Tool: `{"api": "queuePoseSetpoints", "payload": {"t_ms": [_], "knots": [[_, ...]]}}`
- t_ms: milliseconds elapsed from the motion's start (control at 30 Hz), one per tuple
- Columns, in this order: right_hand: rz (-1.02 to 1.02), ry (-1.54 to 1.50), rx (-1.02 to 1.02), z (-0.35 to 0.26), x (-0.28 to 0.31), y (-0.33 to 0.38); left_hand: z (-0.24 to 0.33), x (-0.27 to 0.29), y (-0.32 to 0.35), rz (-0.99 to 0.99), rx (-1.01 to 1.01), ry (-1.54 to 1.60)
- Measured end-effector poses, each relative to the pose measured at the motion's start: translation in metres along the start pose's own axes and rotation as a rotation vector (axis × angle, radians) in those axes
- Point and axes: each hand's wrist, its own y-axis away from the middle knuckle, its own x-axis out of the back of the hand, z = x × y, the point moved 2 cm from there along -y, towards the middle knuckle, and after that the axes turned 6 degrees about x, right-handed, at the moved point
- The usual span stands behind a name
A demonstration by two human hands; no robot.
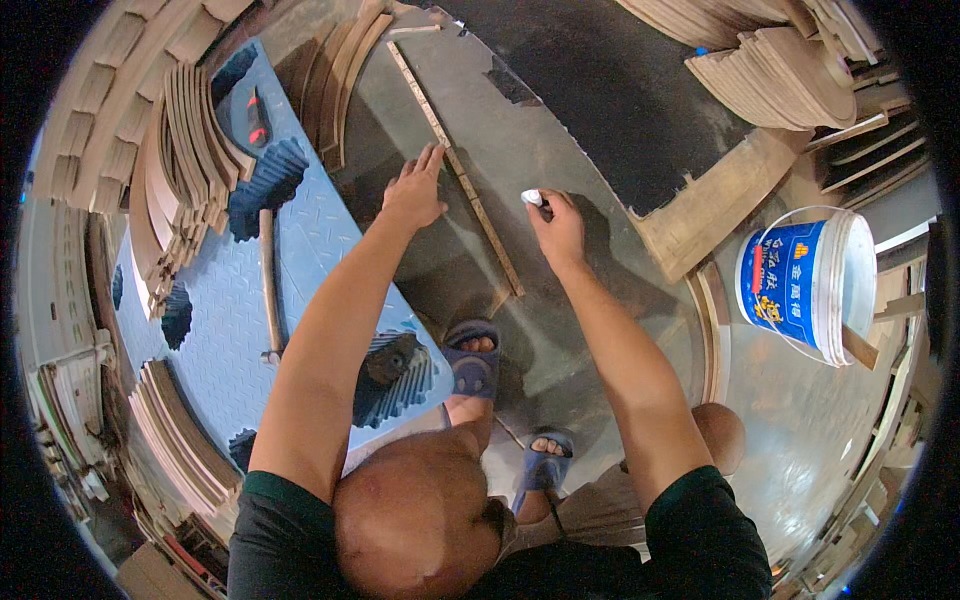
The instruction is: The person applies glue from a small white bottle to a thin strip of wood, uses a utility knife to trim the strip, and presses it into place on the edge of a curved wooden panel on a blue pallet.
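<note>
A long, narrow wooden strip with small dark marks lies on a dark grey surface in front of me. My left hand is open, its fingers stretched out beside the strip; their tips reach its edge, but I cannot tell if they press on it. To the right of the strip, my right hand is closed on a small white object, pinched between thumb and fingers. The rest of that object is hidden in the hand, so its exact kind does not show.
A blue plastic platform on my left carries a hammer, a red-and-black utility knife and stacked curved wooden pieces. On the right stands a blue-and-white bucket. A black sheet lies ahead; my sandalled feet are below.
</note>
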Motion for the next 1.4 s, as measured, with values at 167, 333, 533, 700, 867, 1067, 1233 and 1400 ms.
{"api": "queuePoseSetpoints", "payload": {"t_ms": [167,333,533,700,867,1067,1233,1400], "knots": [[0.011,0.010,0.005,0.000,-0.002,0.003,-0.003,-0.002,0.008,0.017,0.009,0.025],[0.143,0.026,-0.059,0.005,0.001,0.034,0.008,0.003,0.013,0.051,-0.040,0.024],[0.061,0.207,0.066,-0.036,-0.019,0.098,0.006,-0.007,0.007,0.048,-0.102,-0.064],[0.024,0.321,0.033,-0.052,-0.032,0.108,0.013,-0.003,0.010,0.007,-0.107,-0.089],[0.000,0.350,0.003,-0.049,-0.034,0.109,0.020,0.000,0.013,-0.044,-0.095,-0.114],[-0.019,0.401,0.031,-0.036,-0.040,0.112,0.019,-0.004,0.011,-0.048,-0.099,-0.119],[0.027,0.364,0.074,-0.035,-0.044,0.111,0.019,-0.010,0.011,-0.032,-0.091,-0.071],[0.035,0.326,0.069,-0.033,-0.042,0.109,0.027,-0.007,0.016,-0.044,-0.061,-0.051]]}}
